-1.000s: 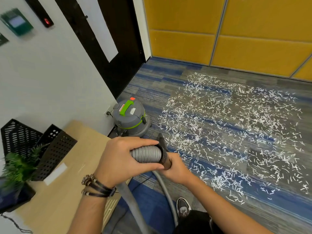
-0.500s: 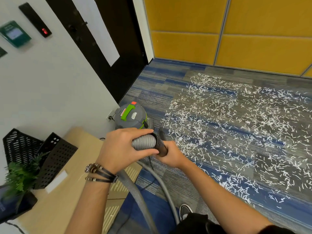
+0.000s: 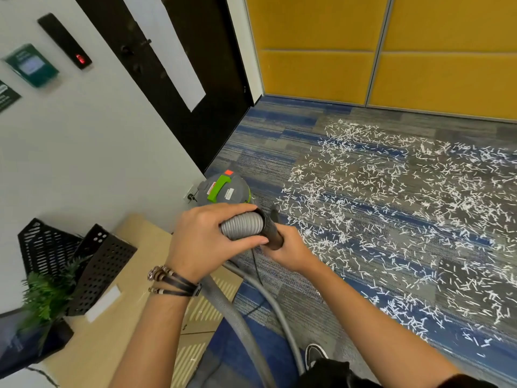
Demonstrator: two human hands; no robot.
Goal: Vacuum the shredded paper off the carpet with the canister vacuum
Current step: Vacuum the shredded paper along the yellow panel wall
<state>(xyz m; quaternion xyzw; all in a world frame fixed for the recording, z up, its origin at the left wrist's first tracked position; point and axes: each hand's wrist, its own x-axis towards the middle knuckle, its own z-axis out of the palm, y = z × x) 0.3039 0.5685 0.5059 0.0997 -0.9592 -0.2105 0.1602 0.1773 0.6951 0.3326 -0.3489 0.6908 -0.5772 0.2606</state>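
A grey canister vacuum [image 3: 223, 190] with a green handle stands on the carpet against the white wall. Its ribbed grey hose [image 3: 242, 227] loops down past my legs. My left hand [image 3: 207, 239] is wrapped over the ribbed hose end. My right hand [image 3: 291, 249] grips the black tube [image 3: 272, 232] joined to that end; the tube's far end is hidden behind my hands. White shredded paper [image 3: 391, 214] lies scattered thickly over the blue and grey carpet [image 3: 268, 141] to the right.
A light wooden desk [image 3: 117, 312] sits at lower left with black mesh trays [image 3: 70, 256] and a small green plant [image 3: 46, 295]. A dark door [image 3: 179, 79] is in the left wall, yellow panels [image 3: 391, 51] at the back. My shoe [image 3: 316, 354] is near the hose.
The view has tilted up and shifted, so my hands and the hose end sit higher against the vacuum. Both hands keep the same hold on the hose and tube.
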